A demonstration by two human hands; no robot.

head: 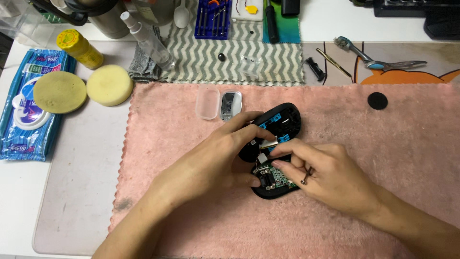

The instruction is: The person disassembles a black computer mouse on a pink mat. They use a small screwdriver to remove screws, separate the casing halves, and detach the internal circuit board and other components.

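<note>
Opened black mouse (275,144) lies on pink towel (383,144); left hand (225,153) grasps its upper shell, right hand (326,172) pinches a small part at the circuit board (275,177).

Two yellow sponges (81,88) lie beside a blue wipes packet (21,129).

cloth: the pink fluffy cloth (383,192) lies on the grey desk mat (81,192).
device: the opened black plastic device (273,153) lies on the cloth's middle, under both hands.
left hand (218,158): at the device's 9 o'clock, touching it.
right hand (330,175): at its 4 o'clock, touching it.
clear plastic case halves (219,103): on the cloth, at the device's 11 o'clock.
two round yellow foam sponges (84,88): off the cloth, at 10 o'clock.
blue wet-wipe packet (19,129): at the sponges' 8 o'clock.
grey-and-white zigzag towel (239,52): behind the cloth, at 12 o'clock.
blue screwdriver set tray (213,19): on that towel.
small round black disc (377,100): on the cloth, at the device's 2 o'clock.
</note>
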